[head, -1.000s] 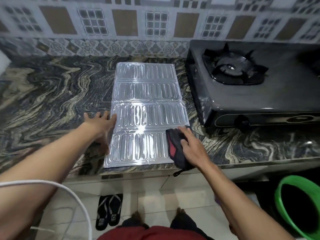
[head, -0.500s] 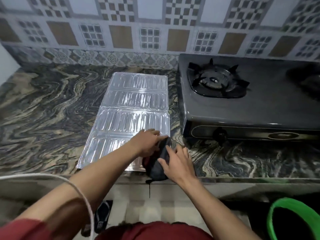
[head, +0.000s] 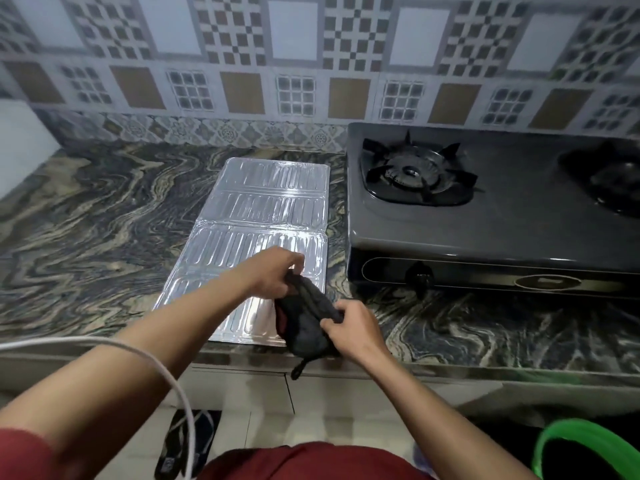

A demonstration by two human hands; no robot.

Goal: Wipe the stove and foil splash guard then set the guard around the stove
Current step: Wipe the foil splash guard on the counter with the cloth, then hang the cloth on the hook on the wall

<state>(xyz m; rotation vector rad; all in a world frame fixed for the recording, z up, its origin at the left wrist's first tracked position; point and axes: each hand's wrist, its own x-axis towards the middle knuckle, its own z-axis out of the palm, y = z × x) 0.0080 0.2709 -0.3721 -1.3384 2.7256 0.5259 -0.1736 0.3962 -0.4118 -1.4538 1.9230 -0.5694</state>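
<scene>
Head view. Both hands grip one dark cloth (head: 306, 320) at lower centre of the frame. The left hand (head: 273, 271) reaches in from the lower left; its fingers (head: 294, 263) are curled closed, pinching the cloth's upper end. The right hand (head: 353, 327) enters from the lower right; its fingers (head: 334, 315) are clenched on the cloth's lower right part. A red patch shows at the cloth's left edge, and a short loop hangs from its bottom past the table (head: 86, 220) front.

The foil guard (head: 263, 202) lies flat and unfolded on the table at centre frame, its ribbed panels running from near the tiled wall (head: 311, 64) down to the table's front edge. The cloth and both hands sit over the guard's near right corner; whether the cloth touches the foil cannot be told.

The stove (head: 502, 220) stands just right of the guard, apart from it, with one burner (head: 414, 174) at centre right and a second at the right edge of the frame. A knob (head: 419, 276) shows on its front.

A white cable (head: 166, 375) crosses the left forearm. A green bucket (head: 588, 441) rim is at lower right; sandals (head: 180, 445) lie on the floor at lower left.
</scene>
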